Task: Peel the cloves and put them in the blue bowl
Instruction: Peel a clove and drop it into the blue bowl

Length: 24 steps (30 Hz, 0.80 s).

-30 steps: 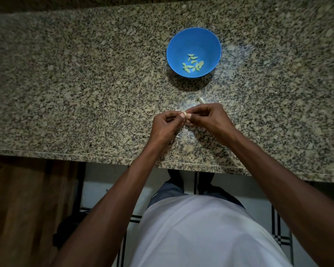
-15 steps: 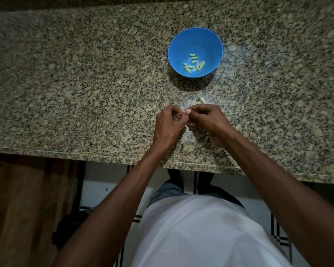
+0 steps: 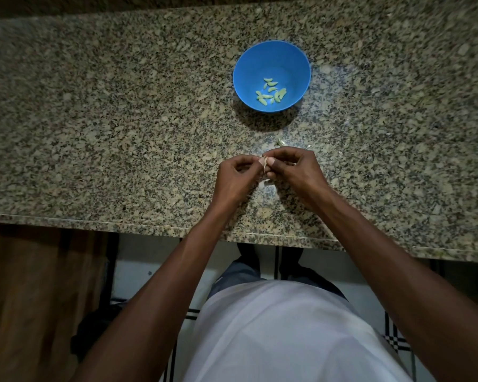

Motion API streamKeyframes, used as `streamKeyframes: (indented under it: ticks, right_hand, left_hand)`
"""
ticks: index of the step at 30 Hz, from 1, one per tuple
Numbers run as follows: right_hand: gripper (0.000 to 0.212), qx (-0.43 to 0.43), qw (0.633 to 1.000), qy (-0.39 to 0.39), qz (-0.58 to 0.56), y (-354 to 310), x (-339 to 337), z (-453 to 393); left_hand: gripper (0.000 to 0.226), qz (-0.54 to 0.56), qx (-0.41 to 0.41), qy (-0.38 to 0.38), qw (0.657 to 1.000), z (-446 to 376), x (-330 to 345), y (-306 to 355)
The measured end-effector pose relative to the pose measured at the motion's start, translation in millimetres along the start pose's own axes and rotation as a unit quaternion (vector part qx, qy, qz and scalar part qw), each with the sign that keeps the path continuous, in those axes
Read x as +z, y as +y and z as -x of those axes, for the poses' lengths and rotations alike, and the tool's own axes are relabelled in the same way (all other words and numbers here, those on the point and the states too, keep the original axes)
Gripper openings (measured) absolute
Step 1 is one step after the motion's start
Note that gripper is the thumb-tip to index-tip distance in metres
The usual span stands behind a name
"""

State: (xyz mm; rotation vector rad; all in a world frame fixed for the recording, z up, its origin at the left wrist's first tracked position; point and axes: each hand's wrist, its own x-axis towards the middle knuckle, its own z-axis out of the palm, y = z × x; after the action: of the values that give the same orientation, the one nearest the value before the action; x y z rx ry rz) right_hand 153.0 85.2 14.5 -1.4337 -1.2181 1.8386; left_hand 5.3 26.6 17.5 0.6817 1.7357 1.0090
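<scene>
Here, both hands — left, right — pinching one clove (skin half loose), held near the blue bowl above the counter for a short drop.

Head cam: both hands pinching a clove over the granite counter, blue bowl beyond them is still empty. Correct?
Not quite: the blue bowl is not empty. The head view shows a small heap of peeled cloves on its bottom. The rest stands: the left hand and the right hand pinch a clove between them over the granite counter, with the bowl beyond them.
</scene>
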Motion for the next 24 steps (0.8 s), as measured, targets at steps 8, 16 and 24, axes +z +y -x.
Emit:
streamKeyframes:
  ticks: [8,16,24]
  right_hand:
    - [0.019,-0.002,1.0,-0.014,-0.025,2.4,-1.0,1.3]
    - [0.015,0.075,0.993,-0.034,-0.089,-0.6,-2.9,-0.8]
    - [0.014,0.063,0.995,-0.001,-0.072,1.3,-7.5,-1.1]
  left_hand:
    - [0.022,-0.05,0.045,-0.025,0.997,-0.6,-2.3,1.0]
    - [0.022,-0.03,-0.018,-0.019,0.999,-7.7,-0.1,-3.7]
    - [0.027,0.058,-0.031,-0.006,0.998,-4.4,-4.1,-4.0]
